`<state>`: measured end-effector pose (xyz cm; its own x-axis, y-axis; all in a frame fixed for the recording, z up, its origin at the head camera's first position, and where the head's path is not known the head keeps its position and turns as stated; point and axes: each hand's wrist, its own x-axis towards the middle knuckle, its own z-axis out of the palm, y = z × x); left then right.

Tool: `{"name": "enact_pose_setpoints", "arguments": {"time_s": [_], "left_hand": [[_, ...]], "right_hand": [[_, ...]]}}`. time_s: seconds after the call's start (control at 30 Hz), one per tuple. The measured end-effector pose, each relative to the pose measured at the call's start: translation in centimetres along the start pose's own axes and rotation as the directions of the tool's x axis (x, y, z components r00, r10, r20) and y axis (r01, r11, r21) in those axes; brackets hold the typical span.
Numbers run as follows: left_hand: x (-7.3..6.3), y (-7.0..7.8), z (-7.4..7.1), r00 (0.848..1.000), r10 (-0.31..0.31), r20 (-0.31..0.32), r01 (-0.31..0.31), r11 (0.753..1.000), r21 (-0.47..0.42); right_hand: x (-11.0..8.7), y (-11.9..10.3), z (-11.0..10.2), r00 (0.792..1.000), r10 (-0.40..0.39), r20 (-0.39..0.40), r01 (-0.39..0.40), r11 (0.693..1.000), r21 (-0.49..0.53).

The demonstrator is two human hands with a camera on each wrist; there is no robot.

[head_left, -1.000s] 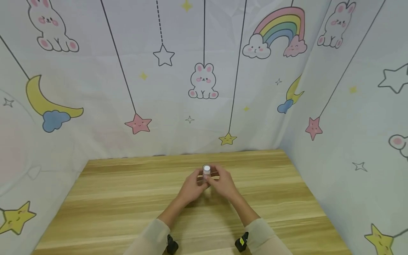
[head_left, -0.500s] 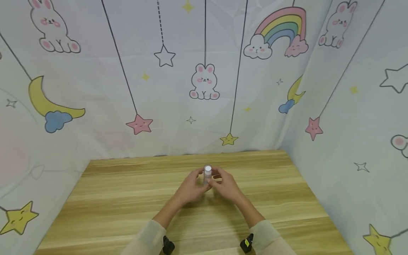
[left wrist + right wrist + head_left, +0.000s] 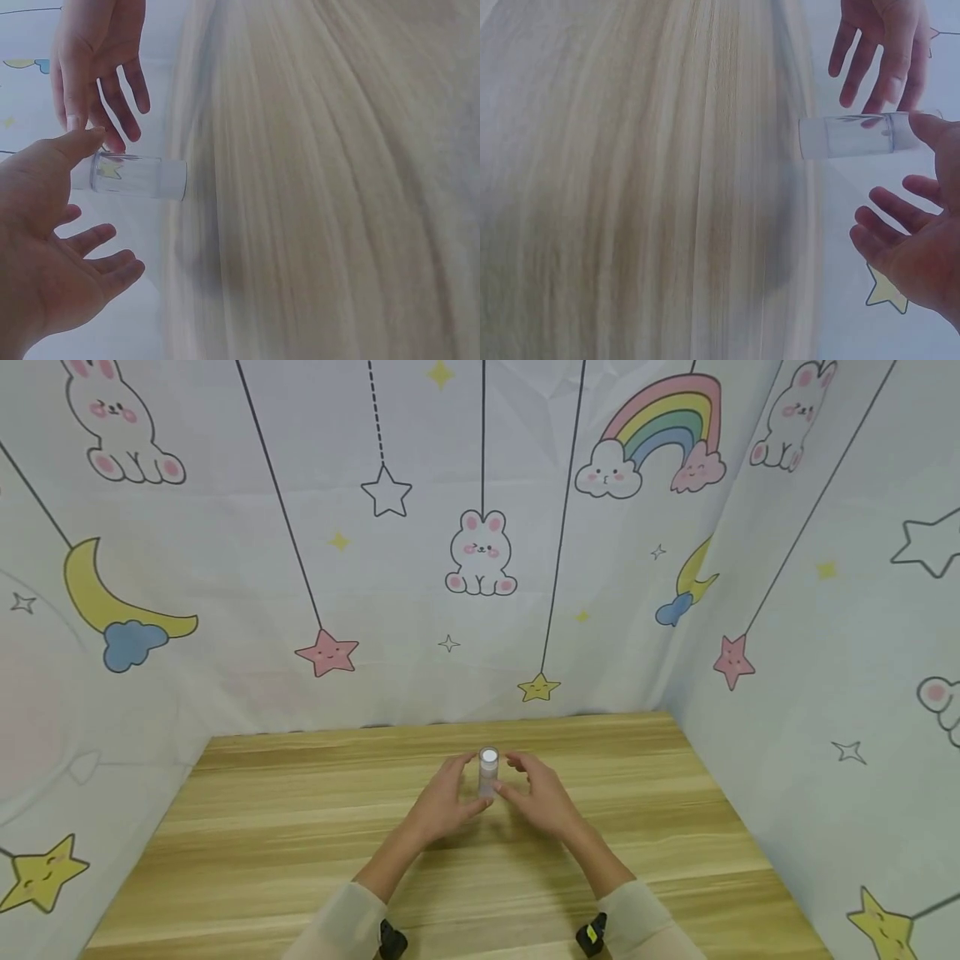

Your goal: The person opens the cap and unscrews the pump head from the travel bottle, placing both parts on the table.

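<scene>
A small clear cylindrical bottle (image 3: 488, 773) with a white top stands upright toward the back of the table. My left hand (image 3: 441, 800) curves around its left side with fingers spread, and the thumb comes close to its front. On the other side, my right hand (image 3: 543, 795) has its fingers parted from the bottle, its thumb tip right at the front. From the left wrist, the bottle (image 3: 139, 177) shows its see-through body and whitish base against the wood. In the right wrist view the right hand's fingers (image 3: 889, 217) lie loose, away from the bottle.
The wood-grain table (image 3: 285, 843) runs back to a white cloth backdrop (image 3: 405, 602) printed with rabbits, stars and a rainbow. Cloth also hangs along both sides. A black wrist camera is strapped at each sleeve (image 3: 341, 918).
Both hands have loosened and drawn apart from the bottle, the left toward the left and the right toward the right. The bottle stays upright between them.
</scene>
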<state>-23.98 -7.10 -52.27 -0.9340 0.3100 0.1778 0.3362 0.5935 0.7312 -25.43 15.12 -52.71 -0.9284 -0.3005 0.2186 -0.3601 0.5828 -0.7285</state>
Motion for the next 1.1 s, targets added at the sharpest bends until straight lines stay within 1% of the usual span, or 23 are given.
{"name": "enact_pose_setpoints", "arguments": {"time_s": [0.23, 0.43, 0.53, 0.63, 0.83, 0.93, 1.1], "left_hand": [[-0.2, -0.4, 0.5, 0.999, 0.017, -0.036, -0.018, 0.999, -0.026], [-0.1, -0.5, 1.2, 0.996, 0.028, -0.082, -0.035, 0.995, -0.090], [0.0, -0.6, 1.7, 0.995, 0.019, -0.102, -0.033, 0.990, -0.135], [0.1, -0.8, 2.2, 0.993, -0.003, -0.114, -0.018, 0.983, -0.181], [0.4, -1.2, 3.1, 0.991, -0.038, -0.128, -0.001, 0.958, -0.288], [0.5, -1.4, 3.5, 0.990, -0.056, -0.133, 0.010, 0.947, -0.322], [0.5, -1.5, 4.0, 0.987, -0.076, -0.140, 0.021, 0.935, -0.355]], "right_hand": [[-0.5, 0.2, -0.7, 1.000, 0.020, -0.007, -0.021, 0.999, -0.027], [-0.8, 0.3, -1.1, 1.000, -0.004, -0.029, 0.003, 0.999, -0.035], [-0.8, 0.4, -1.1, 0.999, -0.020, -0.032, 0.019, 0.999, -0.033], [-0.8, 0.6, -1.1, 0.999, -0.021, -0.027, 0.020, 0.999, -0.028], [-0.8, 0.8, -0.9, 1.000, -0.015, -0.020, 0.015, 1.000, -0.021], [-0.9, 0.7, -0.9, 1.000, -0.022, -0.020, 0.022, 1.000, -0.008], [-1.0, 0.3, -0.9, 0.999, -0.031, -0.011, 0.031, 1.000, 0.000]]}}
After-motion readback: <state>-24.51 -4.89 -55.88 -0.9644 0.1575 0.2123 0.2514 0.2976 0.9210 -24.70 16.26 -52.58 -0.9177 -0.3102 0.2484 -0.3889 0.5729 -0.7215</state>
